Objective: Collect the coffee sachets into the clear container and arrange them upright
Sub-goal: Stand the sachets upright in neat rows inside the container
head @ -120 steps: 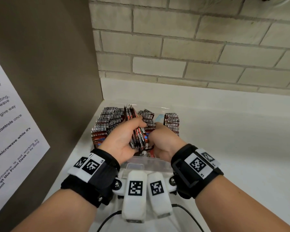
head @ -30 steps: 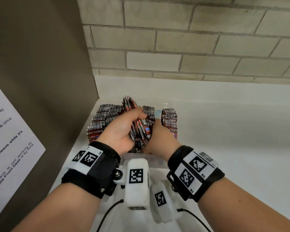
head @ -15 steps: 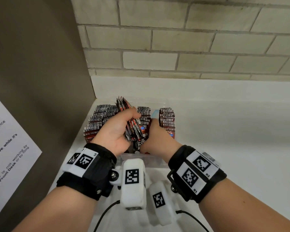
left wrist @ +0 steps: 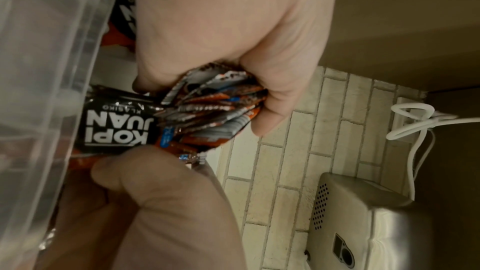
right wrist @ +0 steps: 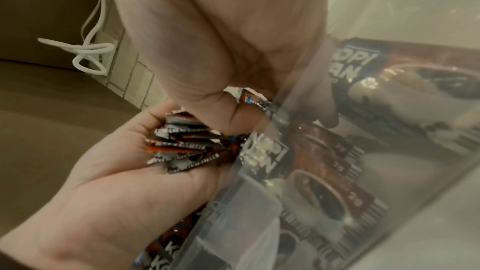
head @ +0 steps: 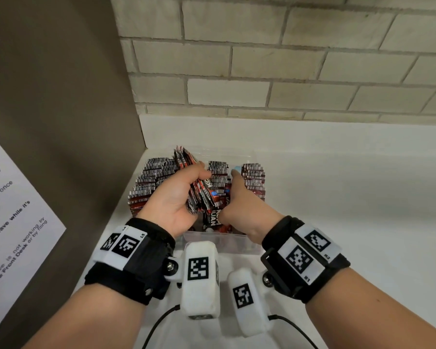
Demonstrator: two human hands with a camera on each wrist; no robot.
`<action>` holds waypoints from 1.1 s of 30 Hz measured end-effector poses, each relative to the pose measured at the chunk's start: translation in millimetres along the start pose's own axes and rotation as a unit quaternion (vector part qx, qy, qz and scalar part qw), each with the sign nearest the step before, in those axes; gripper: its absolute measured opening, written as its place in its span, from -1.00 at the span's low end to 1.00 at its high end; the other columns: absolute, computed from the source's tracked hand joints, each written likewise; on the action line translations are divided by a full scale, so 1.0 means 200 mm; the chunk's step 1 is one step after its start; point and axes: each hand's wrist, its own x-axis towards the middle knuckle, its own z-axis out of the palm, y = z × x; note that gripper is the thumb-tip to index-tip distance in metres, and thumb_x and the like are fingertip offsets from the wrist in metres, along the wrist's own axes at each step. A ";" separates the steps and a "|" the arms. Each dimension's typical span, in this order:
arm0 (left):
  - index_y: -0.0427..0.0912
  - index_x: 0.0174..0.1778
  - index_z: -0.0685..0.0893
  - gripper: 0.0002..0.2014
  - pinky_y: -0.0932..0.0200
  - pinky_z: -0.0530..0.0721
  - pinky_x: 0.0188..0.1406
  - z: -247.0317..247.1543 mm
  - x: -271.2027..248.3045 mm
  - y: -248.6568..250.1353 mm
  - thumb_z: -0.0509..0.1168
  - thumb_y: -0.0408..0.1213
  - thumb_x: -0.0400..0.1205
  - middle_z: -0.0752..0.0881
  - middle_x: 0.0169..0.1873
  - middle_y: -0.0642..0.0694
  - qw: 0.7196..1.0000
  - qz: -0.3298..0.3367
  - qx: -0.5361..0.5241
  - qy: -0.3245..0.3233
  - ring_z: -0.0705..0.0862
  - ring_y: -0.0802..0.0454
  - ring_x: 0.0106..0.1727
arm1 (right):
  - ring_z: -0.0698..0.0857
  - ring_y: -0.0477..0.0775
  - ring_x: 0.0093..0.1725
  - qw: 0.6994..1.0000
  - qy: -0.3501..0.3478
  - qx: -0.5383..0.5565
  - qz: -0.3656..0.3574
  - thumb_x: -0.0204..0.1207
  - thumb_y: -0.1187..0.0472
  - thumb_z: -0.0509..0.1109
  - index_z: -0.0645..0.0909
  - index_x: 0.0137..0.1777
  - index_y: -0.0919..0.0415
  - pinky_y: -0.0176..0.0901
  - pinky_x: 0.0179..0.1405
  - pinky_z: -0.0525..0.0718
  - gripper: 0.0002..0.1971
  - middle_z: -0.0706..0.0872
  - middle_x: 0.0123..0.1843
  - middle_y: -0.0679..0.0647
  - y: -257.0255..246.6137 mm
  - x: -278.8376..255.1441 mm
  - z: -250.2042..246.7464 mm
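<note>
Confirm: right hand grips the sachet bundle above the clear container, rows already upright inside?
Not quite: the left hand grips the sachet bundle, as the head view shows. The right hand reaches in beside it. Rows do stand upright inside the clear container.

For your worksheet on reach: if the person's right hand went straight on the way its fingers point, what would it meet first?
Probably the row of upright red-and-black coffee sachets standing in the clear plastic container: the right hand already reaches in among them, fingers pointing toward the brick wall. Depth is uncertain.
</note>
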 end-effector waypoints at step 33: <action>-0.09 0.01 0.46 -0.84 0.07 0.68 0.09 -0.07 -0.30 0.30 0.15 -0.45 0.64 0.78 0.10 -0.11 0.965 0.253 -0.063 0.004 0.76 0.01 0.15 | 0.62 0.04 0.25 0.956 0.216 0.096 -0.171 0.41 0.57 0.23 0.44 0.43 0.18 -0.23 0.08 0.59 -0.42 0.63 0.21 0.10 -0.20 -0.21 -0.18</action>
